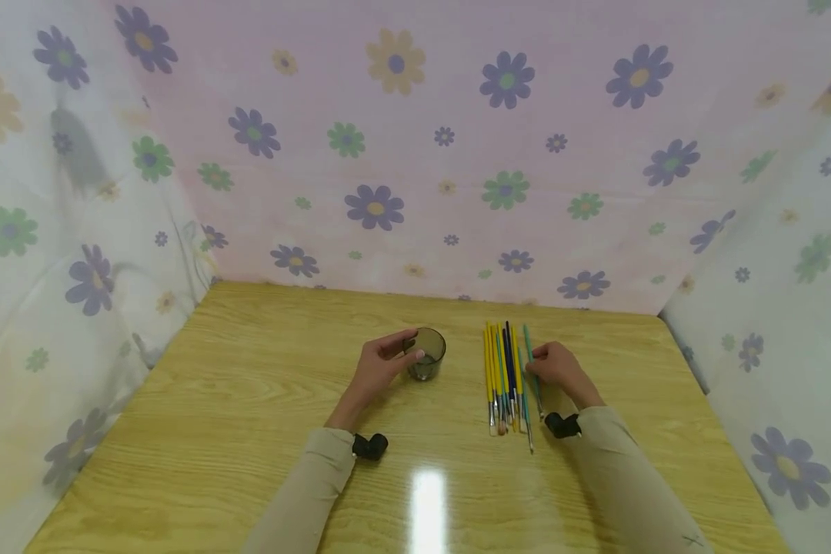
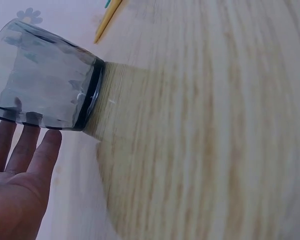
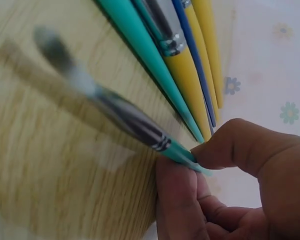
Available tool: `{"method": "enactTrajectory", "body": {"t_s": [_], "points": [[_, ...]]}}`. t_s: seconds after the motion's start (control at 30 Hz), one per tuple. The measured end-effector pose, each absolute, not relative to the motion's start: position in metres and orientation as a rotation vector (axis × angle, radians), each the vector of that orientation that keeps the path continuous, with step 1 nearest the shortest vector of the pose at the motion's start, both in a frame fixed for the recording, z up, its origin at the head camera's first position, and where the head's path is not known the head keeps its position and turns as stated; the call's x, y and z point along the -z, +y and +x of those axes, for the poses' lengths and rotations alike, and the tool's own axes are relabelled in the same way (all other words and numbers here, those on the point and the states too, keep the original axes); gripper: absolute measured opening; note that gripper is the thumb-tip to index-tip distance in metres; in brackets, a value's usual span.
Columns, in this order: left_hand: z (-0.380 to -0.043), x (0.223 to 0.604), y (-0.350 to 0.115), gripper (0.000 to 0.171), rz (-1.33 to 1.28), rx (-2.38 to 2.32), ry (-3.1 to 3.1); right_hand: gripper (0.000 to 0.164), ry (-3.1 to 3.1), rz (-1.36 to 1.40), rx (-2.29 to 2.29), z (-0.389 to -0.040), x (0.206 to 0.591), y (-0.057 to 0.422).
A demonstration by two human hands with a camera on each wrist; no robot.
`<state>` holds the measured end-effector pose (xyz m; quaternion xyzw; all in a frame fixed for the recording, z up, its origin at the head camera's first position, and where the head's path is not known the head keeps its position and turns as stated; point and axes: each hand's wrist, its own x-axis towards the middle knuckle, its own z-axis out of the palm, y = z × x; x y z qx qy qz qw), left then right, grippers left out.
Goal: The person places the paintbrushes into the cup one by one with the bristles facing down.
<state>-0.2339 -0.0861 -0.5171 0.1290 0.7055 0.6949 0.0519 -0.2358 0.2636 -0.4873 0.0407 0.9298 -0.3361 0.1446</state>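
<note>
A smoky grey drinking glass (image 1: 425, 362) stands on the wooden table, left of a row of paintbrushes (image 1: 502, 369). My left hand (image 1: 382, 368) holds the glass from its left side, thumb near the front and fingers behind; in the left wrist view the fingertips lie against the wall of the glass (image 2: 50, 80). With thumb and fingers, my right hand (image 1: 561, 368) pinches a green paintbrush (image 1: 532, 365) at the right of the row. In the right wrist view its bristle end points away from the hand, beside the other brushes.
The brushes lie side by side, with yellow, dark blue and green handles, bristles toward me. A flowered cloth (image 1: 457, 154) rises behind the wooden table (image 1: 249, 369) and along both sides. Black wrist cameras sit at both cuffs.
</note>
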Motion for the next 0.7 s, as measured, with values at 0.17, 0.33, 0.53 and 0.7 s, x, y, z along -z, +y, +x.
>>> {"method": "enactTrajectory", "body": {"t_s": [0.17,0.33,0.53,0.7], "points": [[-0.232,0.516,-0.086,0.051,0.395,-2.107,2.138,0.048,2.63,0.106,1.127,-0.232,0.491,0.269],[-0.232,0.516,-0.087,0.051,0.39,-2.109,2.143,0.047,2.569,0.148,1.314,-0.23,0.495,0.275],[-0.233,0.517,-0.085,0.05,0.376,-2.125,2.139,0.05,2.497,0.198,1.5,-0.225,0.497,0.282],[-0.234,0.518,-0.084,0.05,0.368,-2.135,2.132,0.053,2.427,0.248,1.643,-0.219,0.501,0.285]]}}
